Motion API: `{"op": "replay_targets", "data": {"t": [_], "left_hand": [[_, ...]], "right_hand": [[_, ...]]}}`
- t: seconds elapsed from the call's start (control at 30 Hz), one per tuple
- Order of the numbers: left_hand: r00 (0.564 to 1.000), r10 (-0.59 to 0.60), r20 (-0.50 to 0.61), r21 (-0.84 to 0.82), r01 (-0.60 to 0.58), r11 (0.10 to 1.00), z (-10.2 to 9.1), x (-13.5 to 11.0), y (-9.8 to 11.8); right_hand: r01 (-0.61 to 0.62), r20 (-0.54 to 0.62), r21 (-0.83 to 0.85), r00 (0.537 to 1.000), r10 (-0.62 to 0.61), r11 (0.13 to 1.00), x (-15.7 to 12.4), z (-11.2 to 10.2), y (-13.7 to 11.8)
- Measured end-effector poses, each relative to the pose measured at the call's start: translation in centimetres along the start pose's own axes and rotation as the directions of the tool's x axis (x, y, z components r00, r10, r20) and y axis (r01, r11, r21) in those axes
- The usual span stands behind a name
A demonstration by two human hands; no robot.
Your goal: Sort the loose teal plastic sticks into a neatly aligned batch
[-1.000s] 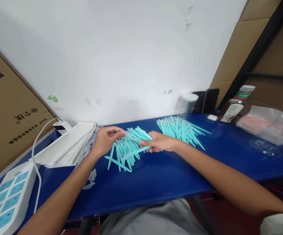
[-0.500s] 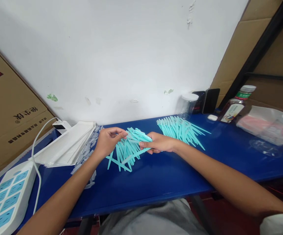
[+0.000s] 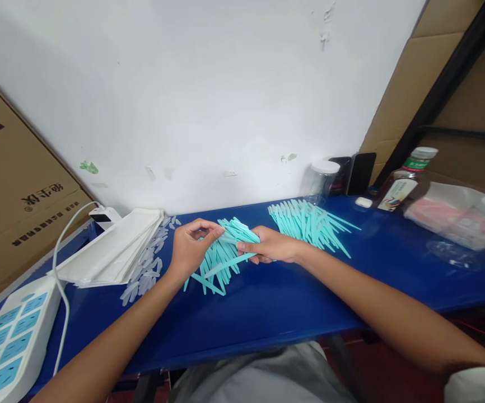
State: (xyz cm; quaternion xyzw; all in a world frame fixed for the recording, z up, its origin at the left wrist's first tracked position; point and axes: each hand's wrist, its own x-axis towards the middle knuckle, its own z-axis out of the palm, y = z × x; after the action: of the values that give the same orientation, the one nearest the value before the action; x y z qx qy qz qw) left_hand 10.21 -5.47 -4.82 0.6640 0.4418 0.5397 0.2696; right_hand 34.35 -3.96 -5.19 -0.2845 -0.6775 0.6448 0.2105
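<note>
My right hand (image 3: 267,244) is wrapped round a bundle of slim turquoise sticks (image 3: 239,228), shaped like eyebrow razors. One stick (image 3: 229,264) juts out below its thumb, toward the lower left. At the bundle's left end, my left hand (image 3: 192,246) pinches a small translucent cap between thumb and forefinger, partly hidden by the fingers. Beneath both hands lies a loose pile of the same sticks (image 3: 215,274). Left of my left wrist, small translucent caps (image 3: 150,268) are scattered on the blue table (image 3: 267,313).
Another heap of turquoise sticks (image 3: 309,224) lies right of my hands. White paper sleeves (image 3: 112,252) and a power strip (image 3: 19,330) with a cable are on the left. Toward the right stand a clear jar (image 3: 322,182), a phone (image 3: 360,173), a bottle (image 3: 406,179) and a pink-filled bag (image 3: 456,212).
My left hand has shifted slightly right, nearer the bundle. Its forearm now covers the lowest scattered caps. My right hand holds almost the same place.
</note>
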Motion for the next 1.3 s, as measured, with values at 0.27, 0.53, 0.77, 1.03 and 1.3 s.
{"op": "replay_targets", "data": {"t": [0.27,0.53,0.77,1.03,1.3], "left_hand": [[0.987,0.159,-0.028,0.118,-0.155,0.981,-0.2,-0.1,0.8],[0.981,0.182,0.069,0.087,-0.188,0.978,0.0,-0.8,1.3],[0.963,0.268,0.023,0.186,-0.268,0.945,0.2,-1.0,2.1],[0.97,-0.011,0.243,0.627,-0.149,0.765,-8.0,3.9,0.0],[0.651,-0.524,0.549,0.693,-0.004,0.721,-12.9,5.3,-3.3]], "right_hand": [[0.016,-0.035,0.035,0.999,-0.015,0.999,0.2,-0.2,0.4],[0.004,-0.057,0.016,0.998,-0.003,1.0,-0.1,0.2,-0.1],[0.02,-0.049,0.024,0.999,-0.018,1.0,-0.1,0.2,-0.3],[-0.026,-0.071,-0.037,0.997,0.023,0.999,-0.5,0.0,-1.0],[-0.041,-0.086,-0.029,0.996,0.038,0.999,-0.5,0.0,-0.8]]}}
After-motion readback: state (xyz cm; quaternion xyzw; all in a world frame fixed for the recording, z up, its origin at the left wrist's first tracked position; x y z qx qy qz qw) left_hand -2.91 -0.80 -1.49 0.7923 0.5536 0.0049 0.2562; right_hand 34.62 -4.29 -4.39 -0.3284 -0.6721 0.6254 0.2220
